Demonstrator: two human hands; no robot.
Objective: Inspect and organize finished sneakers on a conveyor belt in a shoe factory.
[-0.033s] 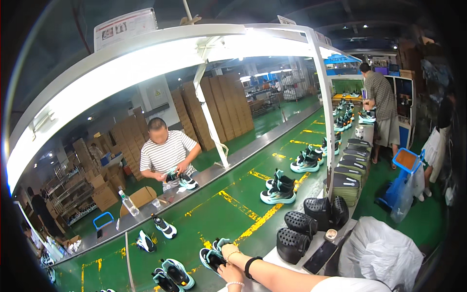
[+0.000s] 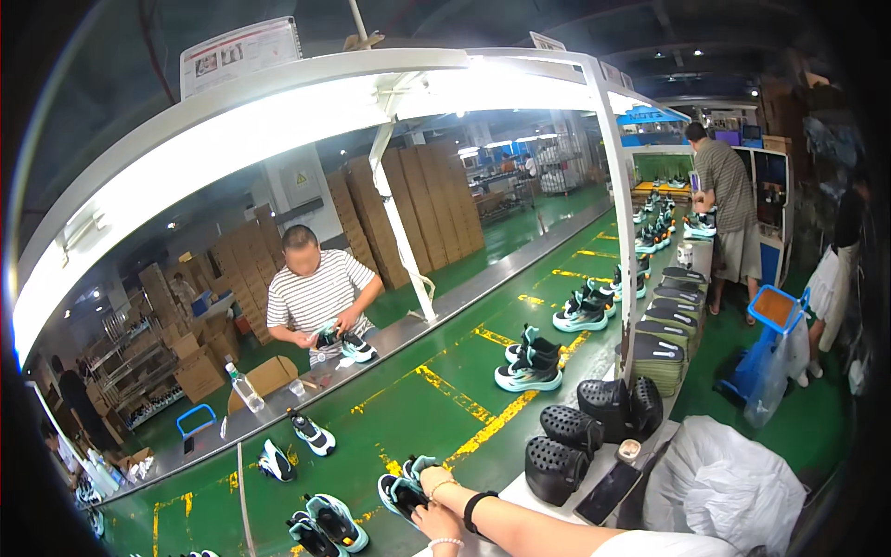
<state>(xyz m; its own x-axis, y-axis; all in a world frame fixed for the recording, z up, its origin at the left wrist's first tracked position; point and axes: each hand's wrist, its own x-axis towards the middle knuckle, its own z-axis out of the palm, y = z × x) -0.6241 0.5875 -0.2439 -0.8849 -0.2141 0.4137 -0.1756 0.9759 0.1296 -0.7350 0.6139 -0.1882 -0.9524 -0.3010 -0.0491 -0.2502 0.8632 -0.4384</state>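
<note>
Two hands are working at the bottom edge: left hand point(image 2: 436, 483) is lying on top of a teal-and-black sneaker point(image 2: 401, 490) on the green conveyor belt point(image 2: 436, 399), fingers curled over its heel; right hand point(image 2: 434, 525) is resting just below it, fingers closing on the same shoe from the near side. A dark wristband is sitting on one forearm, a pale bead bracelet on each wrist.

No visible change versus the earlier frame: same pose, same shoe spot.

Sneaker is showing a white sole, teal upper and black opening, and is lying near the belt's near edge; another pair point(image 2: 325, 524) is sitting just left of it.

Across the belt, a person in a striped shirt point(image 2: 317, 292) is handling another sneaker. A clear plastic bottle point(image 2: 245, 388) is standing beside a brown cardboard box point(image 2: 269, 376). Tall brown carton stacks point(image 2: 408, 213) are lining the far aisle. A white printed sheet point(image 2: 239, 54) is hanging above the light bar, with a small yellow triangular sign point(image 2: 301, 178) on the wall behind.
</note>
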